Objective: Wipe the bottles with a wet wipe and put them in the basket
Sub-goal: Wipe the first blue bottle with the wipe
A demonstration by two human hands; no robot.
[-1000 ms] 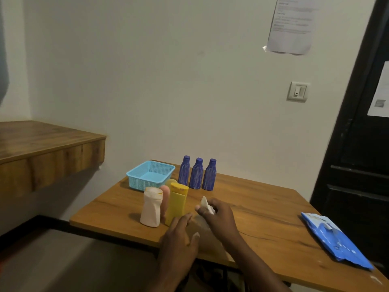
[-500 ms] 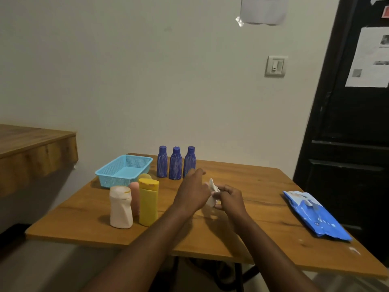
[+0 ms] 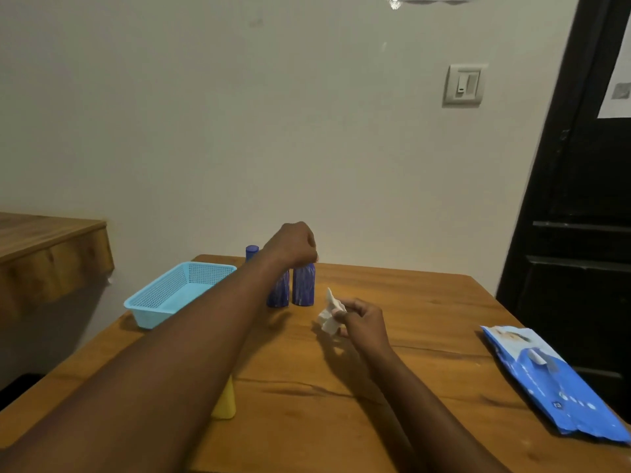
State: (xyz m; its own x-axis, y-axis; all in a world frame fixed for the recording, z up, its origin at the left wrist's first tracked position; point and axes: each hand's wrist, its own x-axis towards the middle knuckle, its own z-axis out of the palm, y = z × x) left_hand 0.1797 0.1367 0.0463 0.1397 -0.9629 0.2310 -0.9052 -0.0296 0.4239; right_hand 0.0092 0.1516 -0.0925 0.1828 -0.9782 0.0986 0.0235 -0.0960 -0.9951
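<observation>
**Hands at blue bottles and wipe**

Bottles, blue, three upright in a row near the table's far edge, all on the tabletop, outside the basket. We see the right-most blue bottle [image 3: 303,285] w/ its cap hidden under the left hand [image 3: 293,243], whose fingers curl down round the bottle's top. Middle blue bottle [image 3: 278,292] stands just beside it, partly behind the left forearm. Of the far-left blue bottle [image 3: 252,251] only the cap shows. Right hand [image 3: 363,320] is near the row, thumb & fingers pinching a crumpled wet wipe [image 3: 330,314] over the table [image 3: 392,295]. Light-blue basket [image 3: 153,314] lies left of the row. Yellow bottle [image 3: 225,402] stands nearer us, mostly hidden by the forearm. Blue wipes pack [image 3: 553,384] lies flat at the table's right edge.
</observation>
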